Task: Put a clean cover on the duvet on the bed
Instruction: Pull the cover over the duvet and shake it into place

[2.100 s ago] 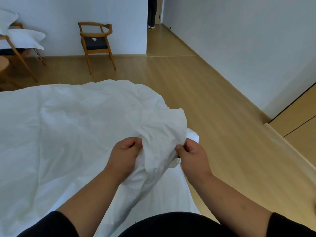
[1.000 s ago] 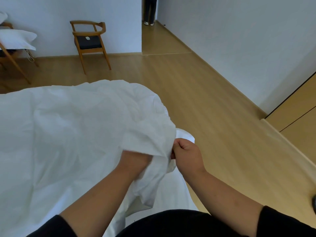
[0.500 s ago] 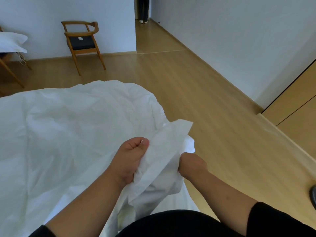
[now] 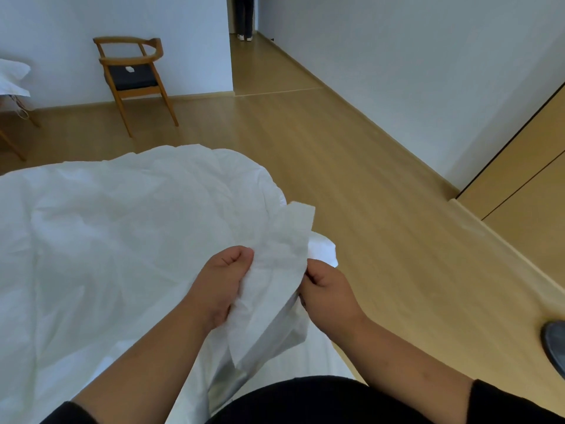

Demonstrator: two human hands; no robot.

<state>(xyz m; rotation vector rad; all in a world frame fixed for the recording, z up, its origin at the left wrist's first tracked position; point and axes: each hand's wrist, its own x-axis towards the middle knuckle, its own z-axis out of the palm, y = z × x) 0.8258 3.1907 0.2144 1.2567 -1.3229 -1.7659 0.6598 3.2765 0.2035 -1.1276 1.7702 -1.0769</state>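
Both hands work one bunched corner of white fabric at the near right corner of the bed (image 4: 324, 249). The left hand (image 4: 221, 286) is clenched round a fold of the duvet cover (image 4: 275, 276), thumb tucked up against the cloth, knuckles toward the far wall. The right hand (image 4: 328, 290) pinches the same bunch from the other side, fingers curled in, w/ the cloth squeezed between the two fists. A crumpled flap of the cover stands up above the hands and tilts toward the floor side; another flap hangs down below them in front of the person's dark top. The rest of the white bedding (image 4: 122, 234) lies spread and wrinkled across the bed to the left — where cover ends and duvet begins, can't tell, it's all the same white. Black sleeves (image 4: 504, 402) show at the bottom edge on both arms. Beyond the bed: light wood floor (image 4: 351, 166), a wooden chair (image 4: 134, 78) w/ a dark seat against the far white wall, some small pale thing on the seat, too small to make out. At the far left edge, a white pillow-like shape (image 4: 12, 78) on another wooden frame. Down the corridor at top — a person's legs (image 4: 243, 16), standing. Wood-toned cabinet panels (image 4: 532, 166) on the right.
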